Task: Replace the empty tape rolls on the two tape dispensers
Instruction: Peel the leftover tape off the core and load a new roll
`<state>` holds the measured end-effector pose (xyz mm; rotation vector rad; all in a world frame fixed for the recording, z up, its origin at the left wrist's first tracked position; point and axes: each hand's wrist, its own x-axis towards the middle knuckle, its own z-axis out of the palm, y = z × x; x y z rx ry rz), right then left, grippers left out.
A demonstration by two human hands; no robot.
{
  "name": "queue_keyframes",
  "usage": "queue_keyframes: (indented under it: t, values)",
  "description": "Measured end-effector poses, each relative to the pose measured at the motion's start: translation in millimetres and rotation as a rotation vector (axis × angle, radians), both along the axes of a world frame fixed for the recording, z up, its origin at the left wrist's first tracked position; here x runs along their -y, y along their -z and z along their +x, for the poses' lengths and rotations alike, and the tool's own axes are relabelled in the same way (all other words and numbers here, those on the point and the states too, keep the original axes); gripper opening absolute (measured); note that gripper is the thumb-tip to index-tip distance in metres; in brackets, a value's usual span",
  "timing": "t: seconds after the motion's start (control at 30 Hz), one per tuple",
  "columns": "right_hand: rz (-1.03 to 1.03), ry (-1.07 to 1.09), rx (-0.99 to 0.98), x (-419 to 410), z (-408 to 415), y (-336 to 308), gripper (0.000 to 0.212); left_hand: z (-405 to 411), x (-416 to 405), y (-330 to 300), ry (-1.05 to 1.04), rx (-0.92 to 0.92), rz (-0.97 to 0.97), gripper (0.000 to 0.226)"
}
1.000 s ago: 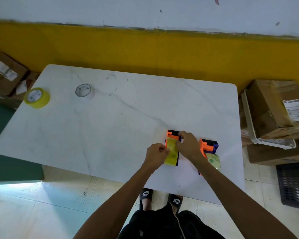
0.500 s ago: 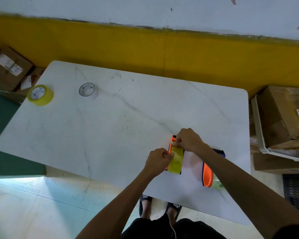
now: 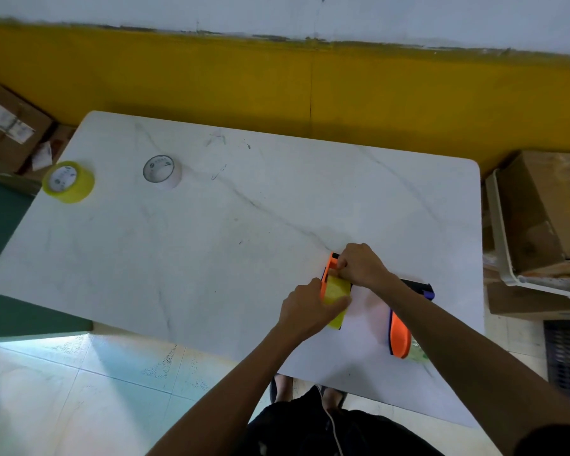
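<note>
Orange dispenser (image 3: 326, 274) carries yellow tape (image 3: 337, 292); white grey-veined table (image 3: 211, 241); yellow roll (image 3: 68, 181); white roll (image 3: 162, 171).

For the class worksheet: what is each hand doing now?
Left hand: closed on the yellow tape roll.
Right hand: closed on the orange plastic tape dispenser.

Bare forearms, black clothing (image 3: 297, 429) (white cord (image 3: 334, 432)).

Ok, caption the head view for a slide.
Both hands work an orange tape dispenser holding yellow tape on the white marble table.
</note>
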<state>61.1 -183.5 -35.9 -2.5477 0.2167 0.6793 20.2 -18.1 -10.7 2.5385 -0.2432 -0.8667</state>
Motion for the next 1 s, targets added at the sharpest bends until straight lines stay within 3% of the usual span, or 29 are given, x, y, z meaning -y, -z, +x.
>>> queue_keyframes:
  t: [0.2,0.3,0.53,0.73,0.87,1.0]
  values:
    - [0.148,0.161,-0.145,13,9,0,0.037,0,-6,-1,0.105,0.110,0.074,0.070]
    - [0.163,0.157,-0.183,16,14,-1,0.022,2,-5,-5,0.154,0.124,0.116,0.073]
    - [0.171,0.182,-0.339,19,29,-10,0.029,7,-11,-8,0.244,0.121,0.149,0.077]
    - [0.119,0.018,-0.142,24,24,-6,0.013,14,-11,-9,0.297,0.134,0.163,0.078]
    - [0.055,-0.079,0.078,22,12,2,0.014,21,-4,-13,0.302,0.149,0.191,0.078]
    - [0.073,-0.032,0.225,16,-1,10,0.017,25,-1,-14,0.300,0.154,0.204,0.079]
